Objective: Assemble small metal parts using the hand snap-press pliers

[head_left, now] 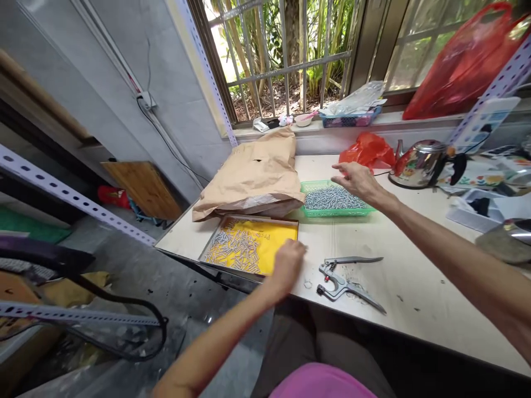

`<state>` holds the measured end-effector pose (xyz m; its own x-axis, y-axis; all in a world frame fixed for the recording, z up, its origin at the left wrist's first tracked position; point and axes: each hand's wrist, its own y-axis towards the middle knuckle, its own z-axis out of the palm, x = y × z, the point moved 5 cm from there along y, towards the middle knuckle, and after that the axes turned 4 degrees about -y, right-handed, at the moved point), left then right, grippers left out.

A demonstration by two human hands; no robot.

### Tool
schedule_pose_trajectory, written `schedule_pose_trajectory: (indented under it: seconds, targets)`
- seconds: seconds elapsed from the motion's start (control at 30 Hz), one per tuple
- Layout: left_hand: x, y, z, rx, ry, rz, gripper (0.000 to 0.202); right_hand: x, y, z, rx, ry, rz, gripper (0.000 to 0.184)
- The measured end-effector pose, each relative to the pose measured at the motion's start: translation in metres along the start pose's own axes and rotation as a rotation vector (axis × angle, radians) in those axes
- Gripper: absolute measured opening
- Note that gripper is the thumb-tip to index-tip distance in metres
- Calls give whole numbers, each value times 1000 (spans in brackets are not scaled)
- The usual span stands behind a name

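My left hand (287,266) is slightly blurred at the right edge of a shallow tray (297,229), its fingers curled together; whatever they hold cannot be made out. Small silvery metal pins (236,249) are heaped over the left part of the tray, on a yellow sheet (269,243) with writing on it. My right hand (357,181) hovers over the right side of a green plastic basket (315,213), fingers stretched out and apart, holding nothing visible. More small metal pins (334,198) fill that basket. Hand pliers (340,284) with spread handles lie on the table, right of my left hand.
A large brown paper bag (261,171) lies behind the tray. At the back right are a red plastic bag (367,152), a metal kettle (421,163) and a white container (473,213). Metal-barred window (286,69) beyond; dark scraps dot the table (418,276).
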<state>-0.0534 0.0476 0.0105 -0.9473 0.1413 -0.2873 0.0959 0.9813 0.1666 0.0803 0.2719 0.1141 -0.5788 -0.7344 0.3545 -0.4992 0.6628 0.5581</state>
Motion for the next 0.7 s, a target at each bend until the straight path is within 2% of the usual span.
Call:
schedule_pose_trajectory:
  seconds: [0.07, 0.13, 0.17, 0.23, 0.33, 0.43, 0.53, 0.6, 0.7]
  targets:
    - [59, 4, -24, 16, 136, -184, 28, 0, -17, 9, 74, -16, -31, 38]
    - [106, 6, -39, 68, 230, -288, 30, 11, -53, 13, 159, 45, -83, 35]
    - [122, 6, -43, 102, 253, -302, 30, 19, -75, 15, 214, 88, -113, 34]
    - [142, 7, -44, 177, 262, -284, 28, 35, -122, 15, 309, 166, -157, 32]
    - [151, 7, -39, 252, 240, -220, 25, 46, -183, 15, 419, 195, -115, 31]
    - [155, 9, -36, 288, 225, -157, 22, 45, -223, 14, 470, 168, -36, 31]
    - [157, 14, -35, 289, 224, -119, 22, 45, -243, 13, 493, 125, 31, 31]
    - [153, 19, -36, 228, 182, -136, 21, 47, -248, 13, 495, 85, 64, 31]
    - [123, 21, -36, 93, -60, -228, 16, 50, -252, 16, 503, 9, 96, 27]
